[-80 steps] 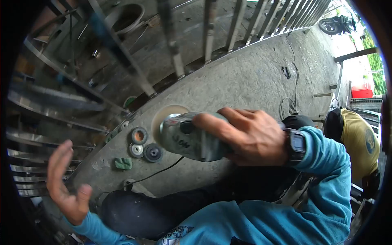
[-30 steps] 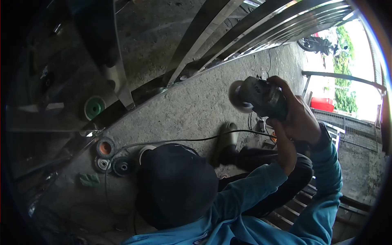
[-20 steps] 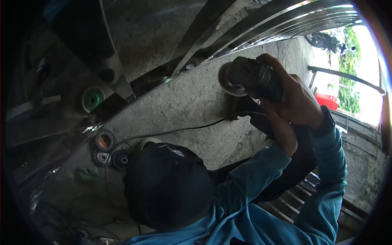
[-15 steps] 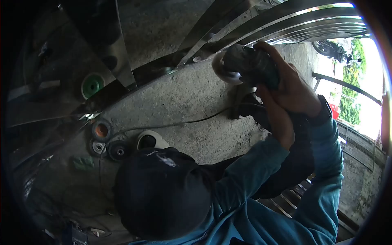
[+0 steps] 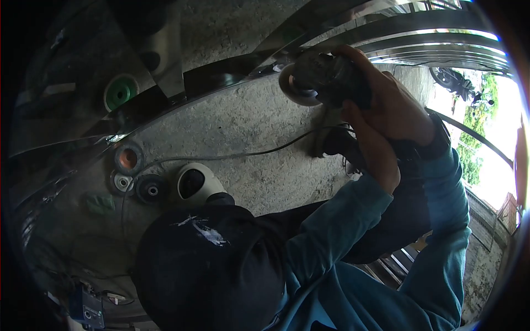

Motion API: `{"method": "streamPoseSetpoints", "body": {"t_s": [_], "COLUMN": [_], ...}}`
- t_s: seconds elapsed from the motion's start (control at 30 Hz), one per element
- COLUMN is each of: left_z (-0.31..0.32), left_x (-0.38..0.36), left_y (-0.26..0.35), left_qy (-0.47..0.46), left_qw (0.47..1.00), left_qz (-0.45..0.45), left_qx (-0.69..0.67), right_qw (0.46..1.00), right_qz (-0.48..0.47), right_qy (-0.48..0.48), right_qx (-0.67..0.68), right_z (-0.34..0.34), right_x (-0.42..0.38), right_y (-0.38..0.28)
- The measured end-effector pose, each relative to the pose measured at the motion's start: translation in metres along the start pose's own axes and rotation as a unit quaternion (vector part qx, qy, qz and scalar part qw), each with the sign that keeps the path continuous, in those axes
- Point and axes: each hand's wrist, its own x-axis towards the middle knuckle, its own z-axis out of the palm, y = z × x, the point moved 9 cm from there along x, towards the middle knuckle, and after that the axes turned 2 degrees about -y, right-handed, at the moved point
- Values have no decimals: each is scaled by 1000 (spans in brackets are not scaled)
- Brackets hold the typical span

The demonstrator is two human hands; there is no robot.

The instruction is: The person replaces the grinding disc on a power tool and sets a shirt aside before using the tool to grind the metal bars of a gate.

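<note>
One grinder (image 5: 335, 78) showed in my head view before the railing (image 5: 216, 77); contact I couldn't tell. The right hand (image 5: 398, 107) had fingers curled round its body; the left hand (image 5: 378, 148) pressed close below, most fingers hidden, their set unclear. Earlier, the left was spread and apart, the grinder beside the discs (image 5: 143, 188).

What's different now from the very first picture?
The left hand, held out empty before, has joined the right hand at the grinder. The grinder moved up and right in the picture, away from the loose discs. The right hand still holds it; the discs stay bunched together.
</note>
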Motion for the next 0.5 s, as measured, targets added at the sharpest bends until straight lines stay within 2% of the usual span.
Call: {"method": "streamPoseSetpoints", "body": {"t_s": [0.1,0.2,0.5], "left_z": [-1,-4,-15], "left_x": [1,3,16], "left_y": [3,5,2], "left_qy": [16,26,23], "left_qw": [1000,1000,999], "left_qz": [-5,-6,7], "left_qx": [-4,7,25], "right_qw": [999,999,999], "right_qz": [22,-12,-5], "right_qy": [-22,-20,-22], "right_qx": [7,22,33], "right_z": [3,4,8], "right_x": [5,8,14], "right_y": [-1,-2,10]}}
